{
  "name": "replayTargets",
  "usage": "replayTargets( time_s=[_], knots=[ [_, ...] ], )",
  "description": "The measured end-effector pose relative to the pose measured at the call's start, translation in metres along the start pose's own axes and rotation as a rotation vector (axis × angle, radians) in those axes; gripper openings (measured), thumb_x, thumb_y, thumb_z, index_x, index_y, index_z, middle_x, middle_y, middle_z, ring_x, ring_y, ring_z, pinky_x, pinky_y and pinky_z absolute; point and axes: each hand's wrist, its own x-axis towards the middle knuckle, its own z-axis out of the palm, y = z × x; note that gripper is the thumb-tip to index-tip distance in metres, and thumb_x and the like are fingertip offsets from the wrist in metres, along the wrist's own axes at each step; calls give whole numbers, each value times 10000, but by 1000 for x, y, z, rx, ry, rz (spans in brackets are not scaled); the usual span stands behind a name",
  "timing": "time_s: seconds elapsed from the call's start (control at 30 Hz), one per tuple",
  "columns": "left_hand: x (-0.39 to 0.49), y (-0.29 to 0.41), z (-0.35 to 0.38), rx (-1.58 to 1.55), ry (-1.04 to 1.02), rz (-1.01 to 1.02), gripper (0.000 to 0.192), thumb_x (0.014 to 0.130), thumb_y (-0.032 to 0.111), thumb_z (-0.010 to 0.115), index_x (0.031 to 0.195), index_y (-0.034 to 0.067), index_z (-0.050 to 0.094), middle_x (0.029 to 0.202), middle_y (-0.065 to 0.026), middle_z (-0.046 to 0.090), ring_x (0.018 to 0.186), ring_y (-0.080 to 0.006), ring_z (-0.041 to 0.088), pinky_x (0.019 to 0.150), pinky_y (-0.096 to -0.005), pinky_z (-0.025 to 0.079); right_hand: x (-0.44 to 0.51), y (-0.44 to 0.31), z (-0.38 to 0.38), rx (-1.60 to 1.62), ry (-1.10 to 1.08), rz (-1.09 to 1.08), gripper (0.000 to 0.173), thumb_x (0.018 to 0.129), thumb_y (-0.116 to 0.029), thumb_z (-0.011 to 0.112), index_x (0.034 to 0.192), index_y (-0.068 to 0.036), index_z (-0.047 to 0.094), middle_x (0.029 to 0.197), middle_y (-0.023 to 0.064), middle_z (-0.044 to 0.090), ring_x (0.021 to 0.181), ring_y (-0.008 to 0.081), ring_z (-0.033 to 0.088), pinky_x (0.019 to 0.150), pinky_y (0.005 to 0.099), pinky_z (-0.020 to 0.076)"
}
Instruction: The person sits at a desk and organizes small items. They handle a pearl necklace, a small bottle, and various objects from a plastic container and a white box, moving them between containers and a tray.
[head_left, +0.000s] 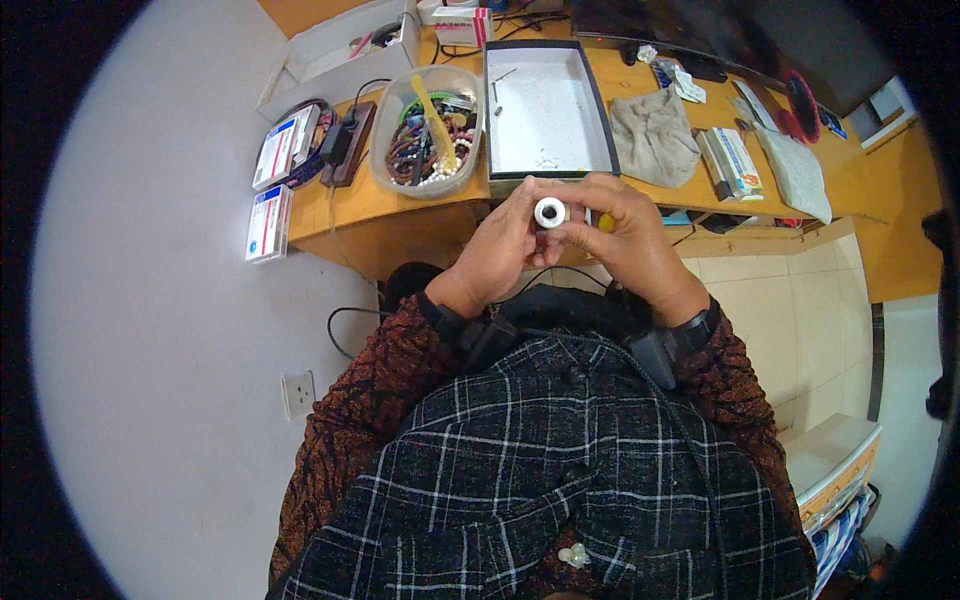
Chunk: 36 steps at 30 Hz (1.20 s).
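A white cylinder (541, 220), perhaps a thread spool, shows its round end with a dark central hole. My right hand (630, 229) pinches it between the thumb below and the fingers above. From the other side my left hand (495, 244) is closed against it, with some fingertips showing beneath. Both hands are just in front of the desk edge, near a shallow white-lined box tray (551, 112) with a black rim. A few thin metal pieces (495, 90) lie inside the tray. Something small and yellow (606, 223) shows by my right fingers; its kind is unclear.
A plastic tub (382, 161) of bead strings holds a yellow comb (435, 124). Around it are a power strip (356, 146), medicine boxes (276, 154) and a white carton (337, 56). At right are a grey cloth (654, 139), another box (731, 165) and a monitor (697, 37).
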Motion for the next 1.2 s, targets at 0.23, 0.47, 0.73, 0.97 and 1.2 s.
replayTargets(
  time_s=[0.23,0.47,0.73,0.97,1.2],
  knots=[
    [-2,-3,-6,-239,66,-40,593,1128,460,282,1442,-15,446,1381,-158,571,1246,-290,593,1143,-438,447,-1,19,-5,-145,30,-35,314,872,-16,726,1182,-68,706,1009,114,664,957,293,653,863,363,515],
    [-1,-6,-12,-193,45,-81,589,1121,376,395,1522,-55,372,1460,-168,504,1328,-277,539,1176,-410,412,-6,23,-4,-491,-177,75,400,856,-53,721,1247,-84,645,1108,186,671,988,424,648,851,439,541],
    [-2,-13,-21,-232,25,1,488,1116,234,436,1501,-64,405,1482,-172,504,1327,-264,548,1196,-383,401,-6,34,-1,-265,-14,3,356,835,-114,778,1180,-86,699,1066,182,703,983,384,672,860,422,542],
    [-3,-15,-17,-314,18,34,486,1120,226,416,1489,-90,391,1488,-176,488,1338,-275,535,1191,-386,414,-4,34,-6,-25,13,271,282,929,-88,739,1205,-40,701,1082,52,717,916,125,643,786,283,516],
    [-2,-14,-16,-463,65,-10,504,1134,260,344,1481,-104,358,1529,-187,439,1343,-298,521,1183,-399,432,0,16,-6,-237,72,35,261,888,-107,744,1145,-72,714,1044,169,705,947,342,677,828,391,532]
  ],
)
